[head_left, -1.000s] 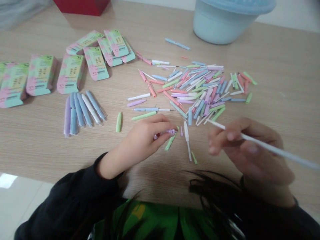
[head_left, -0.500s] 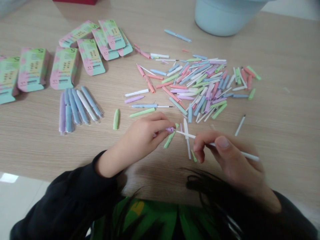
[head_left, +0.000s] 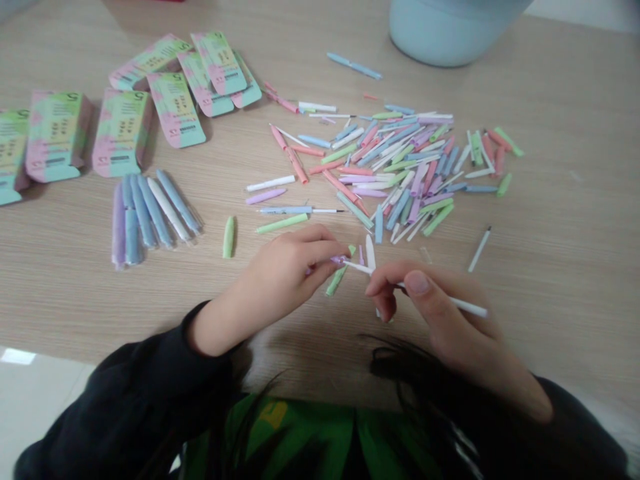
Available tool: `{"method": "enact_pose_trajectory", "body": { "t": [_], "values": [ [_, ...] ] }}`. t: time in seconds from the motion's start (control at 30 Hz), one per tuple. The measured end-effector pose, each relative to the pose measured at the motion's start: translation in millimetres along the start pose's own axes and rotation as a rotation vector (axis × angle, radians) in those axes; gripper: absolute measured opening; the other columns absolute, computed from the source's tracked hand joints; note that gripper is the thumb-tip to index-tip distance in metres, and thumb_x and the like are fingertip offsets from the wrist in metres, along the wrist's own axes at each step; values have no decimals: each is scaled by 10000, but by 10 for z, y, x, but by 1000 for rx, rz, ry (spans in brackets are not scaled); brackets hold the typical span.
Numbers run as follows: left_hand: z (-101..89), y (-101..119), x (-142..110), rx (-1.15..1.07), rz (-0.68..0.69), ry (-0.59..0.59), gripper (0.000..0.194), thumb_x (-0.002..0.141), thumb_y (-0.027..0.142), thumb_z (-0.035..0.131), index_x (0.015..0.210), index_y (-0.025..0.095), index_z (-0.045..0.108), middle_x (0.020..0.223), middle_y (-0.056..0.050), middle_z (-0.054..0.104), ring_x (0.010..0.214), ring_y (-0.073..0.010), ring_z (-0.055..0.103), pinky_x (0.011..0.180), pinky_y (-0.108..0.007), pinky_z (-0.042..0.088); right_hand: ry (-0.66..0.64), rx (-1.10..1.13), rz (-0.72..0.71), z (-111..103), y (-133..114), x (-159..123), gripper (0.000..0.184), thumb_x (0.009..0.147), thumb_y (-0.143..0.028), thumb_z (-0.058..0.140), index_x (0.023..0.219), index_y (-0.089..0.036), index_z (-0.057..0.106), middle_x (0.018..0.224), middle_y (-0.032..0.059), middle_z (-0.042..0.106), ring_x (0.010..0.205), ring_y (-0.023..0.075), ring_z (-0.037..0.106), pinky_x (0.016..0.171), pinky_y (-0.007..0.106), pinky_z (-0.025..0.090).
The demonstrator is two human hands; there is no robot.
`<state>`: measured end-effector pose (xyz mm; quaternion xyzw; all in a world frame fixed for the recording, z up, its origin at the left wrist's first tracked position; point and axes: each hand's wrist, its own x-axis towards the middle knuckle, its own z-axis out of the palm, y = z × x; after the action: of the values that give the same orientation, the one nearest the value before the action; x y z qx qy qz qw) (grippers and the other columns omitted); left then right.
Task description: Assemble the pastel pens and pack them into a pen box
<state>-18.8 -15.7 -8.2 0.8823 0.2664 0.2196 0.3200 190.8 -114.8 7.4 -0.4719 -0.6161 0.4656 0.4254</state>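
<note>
Between the thumb and fingers of my left hand (head_left: pixel 293 283) is a purple pen barrel (head_left: pixel 340 260), its open end facing right; most of it is hidden in the hand. My right hand (head_left: pixel 440 300) is closed on a thin white pen refill (head_left: pixel 467 307). The refill's left tip meets the mouth of the barrel; I cannot tell how far in it is. Under and beside the hands lie a green pen part (head_left: pixel 336 281) and a white pen cap (head_left: pixel 370 252). A green cap (head_left: pixel 229 237) stands apart, left of my left hand.
Beyond my hands spreads a pile of colored pen parts (head_left: pixel 400 160). Several assembled-looking pens (head_left: pixel 145 213) lie side by side at left, below pink-and-green boxes (head_left: pixel 120 133). A light blue tub (head_left: pixel 445 33) stands at the back. One refill (head_left: pixel 479 250) lies at right.
My right hand has moved left with the refill, bringing its tip from just short of the purple barrel to the barrel's opening. My left hand has hardly moved.
</note>
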Motion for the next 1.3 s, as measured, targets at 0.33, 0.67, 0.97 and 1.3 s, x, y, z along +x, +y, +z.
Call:
{"method": "enact_pose_trajectory", "body": {
  "t": [0.33, 0.67, 0.97, 1.3],
  "values": [
    [41, -50, 23, 62, 46, 17, 222, 992, 144, 540, 1057, 87, 744, 998, -115, 698, 914, -216, 674, 783, -306, 525, 22, -56, 7, 15, -13, 21, 320, 1092, -343, 398, 978, -274, 689, 731, -44, 608, 711, 94, 589, 676, 226, 452],
    [69, -125, 29, 136, 65, -4, 247, 1030, 228, 496, 1001, 102, 707, 953, -104, 687, 906, -233, 638, 810, -324, 488, 34, -268, 15, 24, -175, 136, 363, 1089, -336, 369, 860, -227, 628, 655, -38, 543, 624, 104, 553, 597, 230, 431],
    [54, -128, 50, 200, 81, -24, 308, 1060, 302, 433, 920, 138, 652, 868, -76, 664, 825, -225, 595, 748, -308, 450, 13, -351, -16, -39, -282, 256, 373, 1077, -290, 373, 799, -207, 607, 661, -28, 573, 634, 106, 560, 624, 237, 433],
    [66, -137, 70, 323, 98, -51, 233, 1042, 210, 418, 884, 173, 586, 792, -37, 572, 785, -226, 524, 701, -304, 417, 14, -318, -3, -35, -225, 367, 384, 1069, -295, 381, 758, -228, 595, 614, -28, 561, 591, 120, 546, 586, 263, 430]
  ]
}}
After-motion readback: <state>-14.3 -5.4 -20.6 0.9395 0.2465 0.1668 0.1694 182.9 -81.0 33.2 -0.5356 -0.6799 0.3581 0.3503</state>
